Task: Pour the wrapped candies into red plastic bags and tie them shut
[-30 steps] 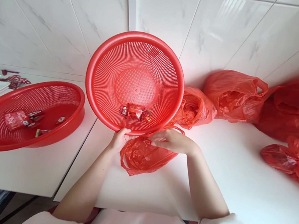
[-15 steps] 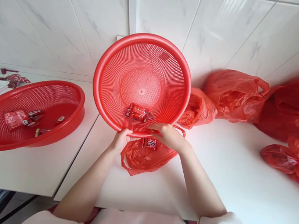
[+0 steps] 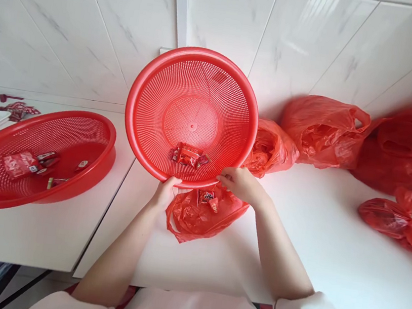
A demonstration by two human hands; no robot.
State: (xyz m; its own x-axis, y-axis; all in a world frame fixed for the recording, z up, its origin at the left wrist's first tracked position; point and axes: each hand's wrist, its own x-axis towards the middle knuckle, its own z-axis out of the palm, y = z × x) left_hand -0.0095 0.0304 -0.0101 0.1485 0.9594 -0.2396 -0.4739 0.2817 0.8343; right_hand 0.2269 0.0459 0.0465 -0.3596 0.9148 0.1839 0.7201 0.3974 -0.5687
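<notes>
A round red mesh basket is tilted toward me in the middle, with several red wrapped packets resting low inside. My left hand grips its bottom rim, thumb over the edge. My right hand is at the lower right rim, fingers curled on the edge. Beneath the basket lies an open red plastic bag, partly hidden by the basket, with a dark-lettered packet and a small pinkish packet in its mouth.
A second red basket holding a few packets stands on the left white table. Red plastic bags line the wall at the right. A knotted red bag lies at the far right. A gap separates the two tables.
My right hand has moved right along the rim from above the bag. The small pinkish packet now shows in the bag. The tilted basket has shifted slightly left.
</notes>
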